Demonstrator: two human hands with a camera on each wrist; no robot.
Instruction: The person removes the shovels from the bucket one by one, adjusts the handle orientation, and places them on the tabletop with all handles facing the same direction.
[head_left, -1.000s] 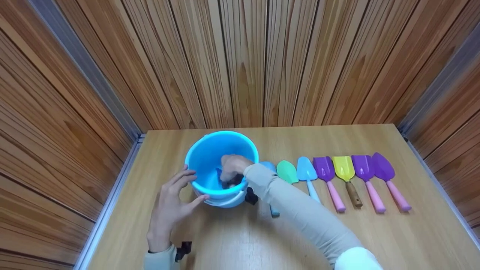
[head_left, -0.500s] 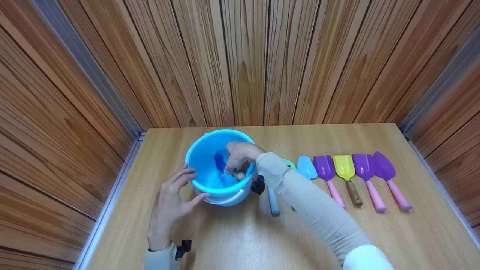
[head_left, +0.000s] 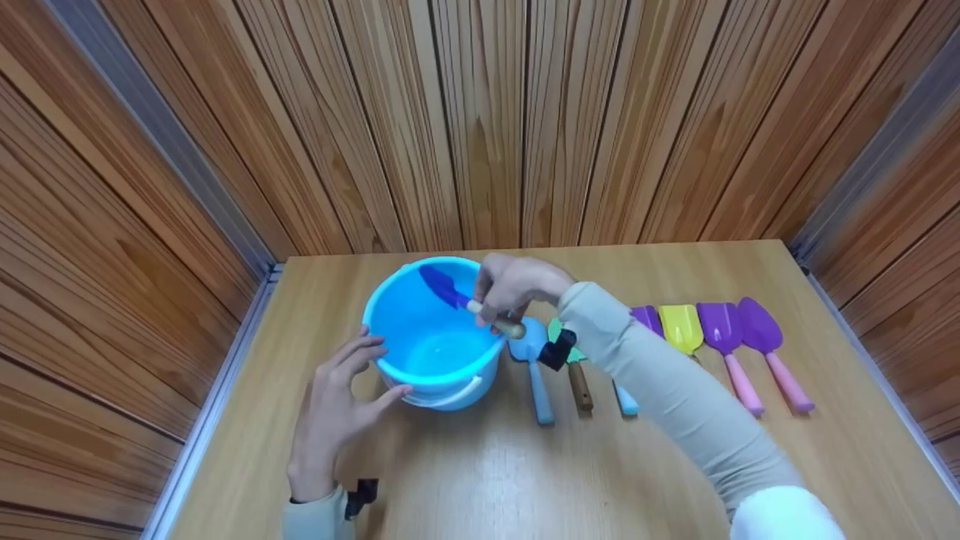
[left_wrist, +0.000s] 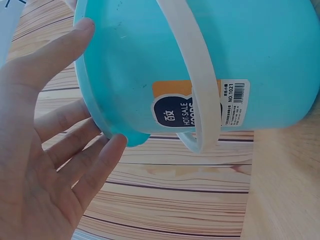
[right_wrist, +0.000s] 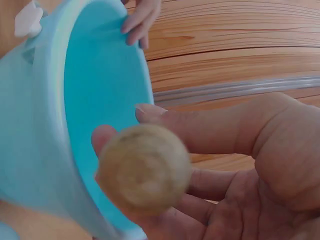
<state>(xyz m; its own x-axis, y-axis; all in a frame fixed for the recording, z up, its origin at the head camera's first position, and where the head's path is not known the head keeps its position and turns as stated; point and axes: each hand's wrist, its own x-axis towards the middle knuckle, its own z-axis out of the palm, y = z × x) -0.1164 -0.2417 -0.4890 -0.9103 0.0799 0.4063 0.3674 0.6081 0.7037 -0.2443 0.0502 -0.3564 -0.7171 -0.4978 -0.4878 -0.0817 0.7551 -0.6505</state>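
A bright blue bucket (head_left: 439, 383) with a pale bail handle (left_wrist: 206, 107) stands at the left of the table. At its near left side, my left hand (head_left: 330, 405) holds the rim, fingers over the edge and thumb toward the front. Above the bucket's right rim, my right hand (head_left: 521, 285) grips a small trowel by its wooden handle (head_left: 501, 324). The trowel's dark blue blade (head_left: 441, 285) points up and left over the bucket's opening. From the right wrist, the round handle end (right_wrist: 145, 170) faces the camera, and the blade is hidden behind it.
A row of toy shovels lies right of the bucket: a light blue one (head_left: 540, 397), a green one with a brown handle (head_left: 579, 386), then a yellow one (head_left: 681, 326) and several purple ones (head_left: 761, 326). My right forearm covers parts of the row. Wooden panels (head_left: 480, 135) surround the table.
My right hand has risen out of the bucket and moved right, bringing the dark blue trowel up with it. The left hand stays at the rim.
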